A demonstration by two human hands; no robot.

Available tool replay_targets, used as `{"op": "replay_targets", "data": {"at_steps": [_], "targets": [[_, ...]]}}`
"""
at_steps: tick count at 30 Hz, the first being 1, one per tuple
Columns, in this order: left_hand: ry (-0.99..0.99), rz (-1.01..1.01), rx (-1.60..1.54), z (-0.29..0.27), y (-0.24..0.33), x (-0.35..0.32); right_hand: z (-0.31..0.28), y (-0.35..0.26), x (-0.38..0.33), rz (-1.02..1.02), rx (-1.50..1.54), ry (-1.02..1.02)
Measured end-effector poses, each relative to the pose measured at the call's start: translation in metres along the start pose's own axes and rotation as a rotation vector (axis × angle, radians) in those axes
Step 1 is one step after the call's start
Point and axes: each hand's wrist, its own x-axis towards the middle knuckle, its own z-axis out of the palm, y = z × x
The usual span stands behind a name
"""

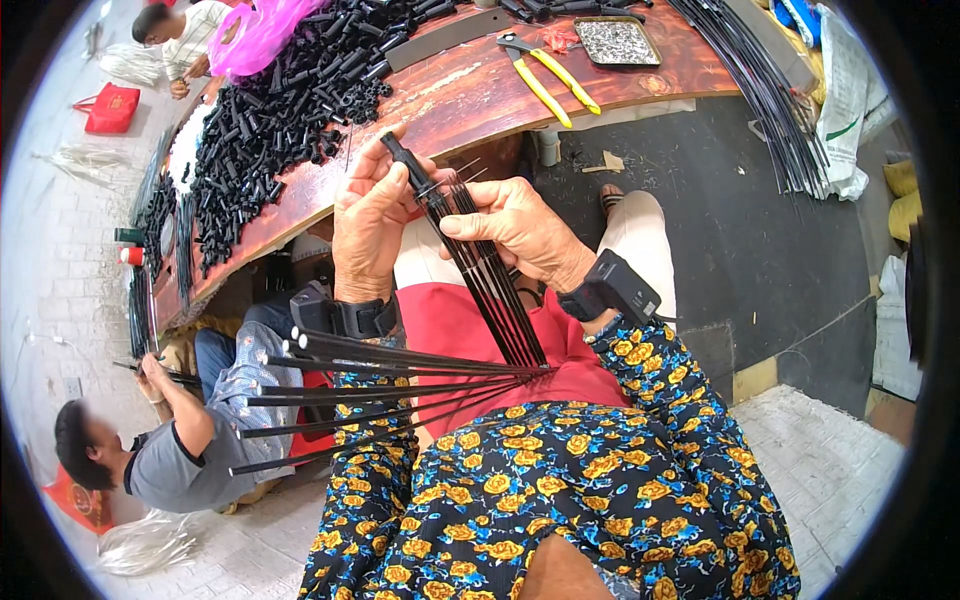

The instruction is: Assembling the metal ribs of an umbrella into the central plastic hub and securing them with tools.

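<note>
In front of my lap, my left hand (370,205) pinches a narrow black tubular plastic part (407,162) between thumb and fingers, its narrower end pointing up and away. Beside it, my right hand (520,228) is closed on a bundle of thin black rods (492,290), with thumb on top. Fine tips of several rods stick out past the right fingers, close to the tubular part's lower end. Whether any rod is joined to that part I cannot tell. The bundle slants down over a red cloth (450,325) on my lap. More black rod lengths (350,392) fan out leftward from its lower end, some with pale tips.
A red-brown table (440,105) carries a large heap of black tubular parts (270,130), yellow-handled pliers (548,75) and a tray of small pieces (617,42). Long black rods (765,110) overhang its right end. Two people (165,455) (190,35) work at the left.
</note>
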Motion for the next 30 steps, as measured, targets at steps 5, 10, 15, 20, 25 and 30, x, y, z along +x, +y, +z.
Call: {"op": "replay_targets", "data": {"at_steps": [5, 10, 15, 20, 25, 30], "targets": [[0.025, -0.005, -0.001, 0.002, 0.0, -0.001, 0.0, 0.0, 0.0, -0.007, -0.013, 0.007], [-0.026, 0.061, -0.031, 0.007, 0.001, -0.001, 0.0, 0.001, 0.0, -0.034, -0.004, -0.007], [-0.078, 0.052, -0.087, 0.006, 0.002, -0.007, 0.001, -0.003, -0.002, -0.015, -0.004, -0.008], [-0.156, 0.085, -0.041, -0.004, -0.004, -0.013, 0.004, -0.006, -0.005, -0.004, 0.018, -0.015], [-0.099, 0.046, 0.002, -0.003, -0.004, -0.014, 0.001, 0.0, -0.002, -0.03, 0.035, -0.011], [-0.075, 0.039, 0.038, -0.004, -0.003, -0.013, 0.001, 0.0, -0.001, -0.028, 0.034, -0.024]]}}
